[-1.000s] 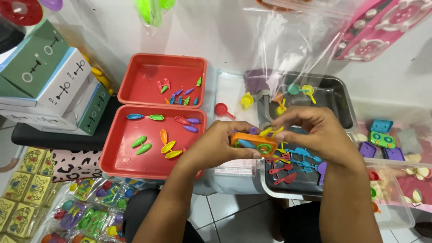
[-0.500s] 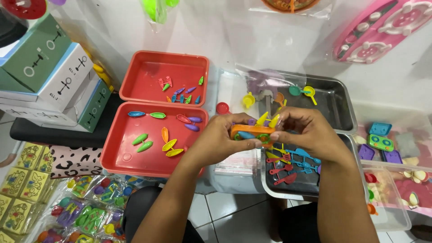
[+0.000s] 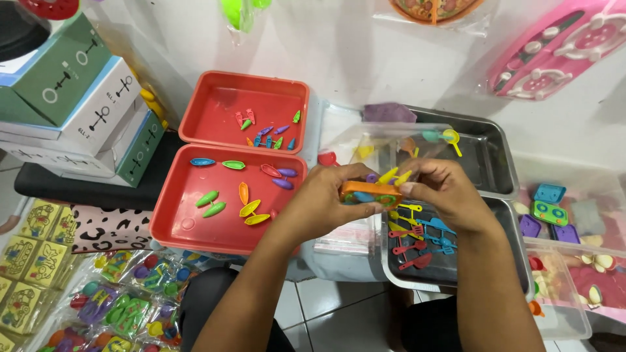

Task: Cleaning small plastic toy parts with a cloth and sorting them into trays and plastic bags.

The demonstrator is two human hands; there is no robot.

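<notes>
My left hand (image 3: pixel 319 205) grips an orange toy stove (image 3: pixel 369 193) with a green dial and a blue piece on it, held over the gap between the trays. My right hand (image 3: pixel 443 192) pinches its right end, together with small yellow toy utensils (image 3: pixel 393 176) that stick up above it. A clear plastic bag (image 3: pixel 378 140) hangs just behind the hands. Below the right hand a metal tray (image 3: pixel 515 254) holds several red, blue and yellow toy utensils (image 3: pixel 420 238).
Two red trays (image 3: pixel 176 221) (image 3: pixel 215 98) at the left hold small coloured boat-shaped pieces. A second metal tray (image 3: pixel 489 156) sits behind. A clear bin (image 3: pixel 567 313) of toy stoves stands at the right. Boxes (image 3: pixel 72 98) stack at the left; bagged toys (image 3: pixel 124 306) lie below.
The clear bag has dropped lower behind the hands. Both hands with the orange stove have stayed nearly in place, the right fingers shifting to the stove's right end.
</notes>
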